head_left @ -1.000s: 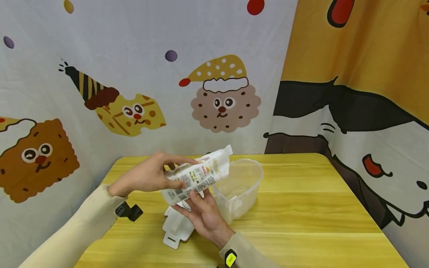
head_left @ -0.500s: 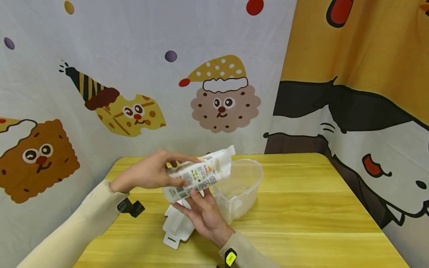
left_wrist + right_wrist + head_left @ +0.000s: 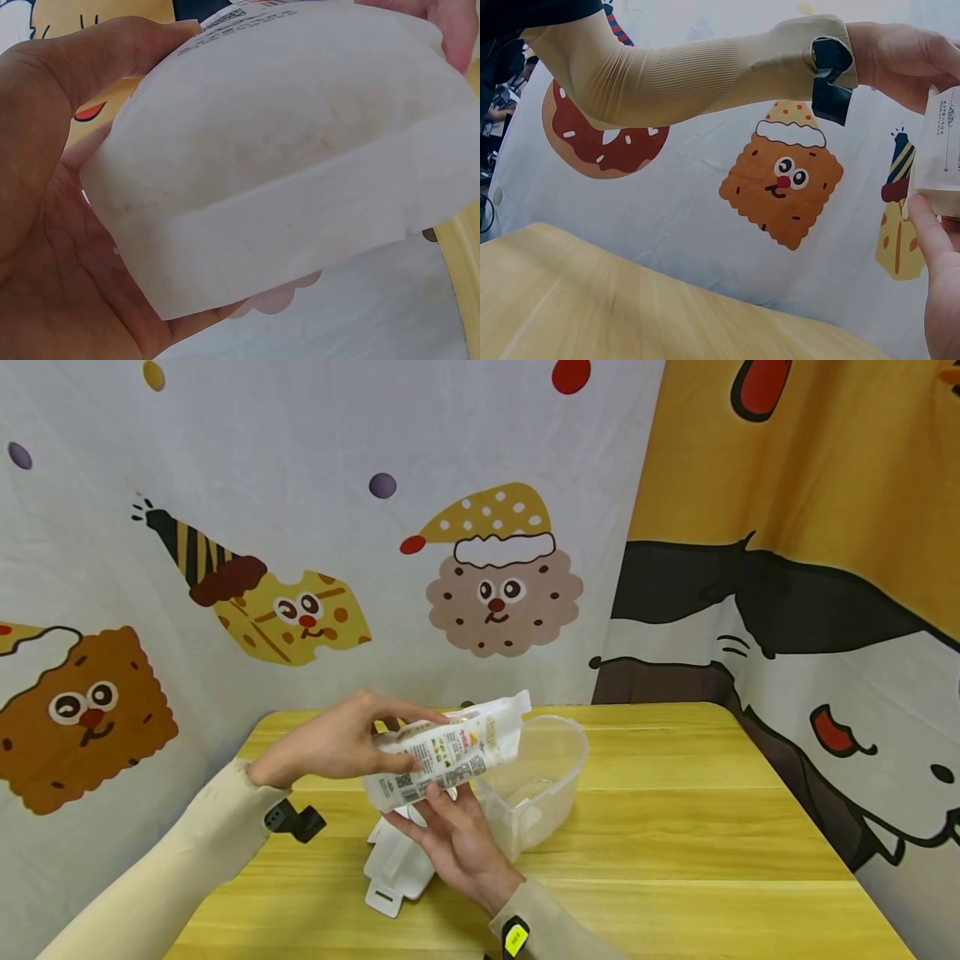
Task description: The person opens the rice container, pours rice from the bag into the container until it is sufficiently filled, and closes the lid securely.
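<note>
A white printed packet point(image 3: 450, 752) is held tilted above the table, its crumpled end up and toward the right. My left hand point(image 3: 345, 735) grips it from the left, thumb across the printed front and fingers over the top edge. From below, my right hand point(image 3: 461, 843) holds the packet's lower edge, with a digit on the front. The left wrist view shows the packet's plain white end and folded seam point(image 3: 300, 180) against my left palm. Behind the packet's right end stands a clear plastic container point(image 3: 551, 768), uncovered. A white lid point(image 3: 401, 868) with a slotted tab lies partly hidden under my hands.
The yellow wood-grain table point(image 3: 675, 827) extends to both sides of the container. A white curtain point(image 3: 315, 460) with cartoon snack prints hangs behind it, with a yellow and black printed section at the right.
The packet has shifted slightly right, and its crumpled end has dipped a little. My left hand moved with it. My right hand, the container and the lid look the same.
</note>
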`<state>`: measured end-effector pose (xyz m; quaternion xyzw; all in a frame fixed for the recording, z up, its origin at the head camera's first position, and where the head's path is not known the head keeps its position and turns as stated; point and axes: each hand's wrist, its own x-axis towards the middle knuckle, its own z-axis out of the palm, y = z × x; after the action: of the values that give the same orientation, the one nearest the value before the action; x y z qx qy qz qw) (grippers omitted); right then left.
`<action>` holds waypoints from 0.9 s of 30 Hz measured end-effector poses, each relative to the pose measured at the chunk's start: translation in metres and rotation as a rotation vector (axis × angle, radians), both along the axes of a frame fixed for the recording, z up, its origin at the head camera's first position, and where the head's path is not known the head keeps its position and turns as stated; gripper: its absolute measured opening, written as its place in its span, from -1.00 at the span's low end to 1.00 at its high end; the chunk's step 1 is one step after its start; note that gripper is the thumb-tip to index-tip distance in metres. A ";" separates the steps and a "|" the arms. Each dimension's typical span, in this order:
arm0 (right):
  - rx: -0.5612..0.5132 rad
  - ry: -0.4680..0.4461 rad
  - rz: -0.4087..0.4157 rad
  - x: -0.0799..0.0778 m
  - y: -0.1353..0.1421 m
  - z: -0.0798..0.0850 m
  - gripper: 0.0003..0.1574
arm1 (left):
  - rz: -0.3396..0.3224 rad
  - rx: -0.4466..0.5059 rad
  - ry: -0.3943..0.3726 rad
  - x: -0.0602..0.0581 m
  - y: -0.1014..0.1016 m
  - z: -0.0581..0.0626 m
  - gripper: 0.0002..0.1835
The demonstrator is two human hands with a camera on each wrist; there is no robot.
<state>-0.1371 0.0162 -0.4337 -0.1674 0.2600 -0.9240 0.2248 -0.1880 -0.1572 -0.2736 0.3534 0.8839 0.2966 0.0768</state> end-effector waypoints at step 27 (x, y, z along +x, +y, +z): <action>-0.010 0.005 -0.004 -0.003 0.000 0.003 -0.29 | -0.012 0.016 -0.015 -0.001 0.002 0.004 -0.45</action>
<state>-0.1401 0.0158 -0.4302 -0.1702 0.2561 -0.9255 0.2213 -0.1895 -0.1552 -0.2693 0.3571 0.8788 0.3057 0.0823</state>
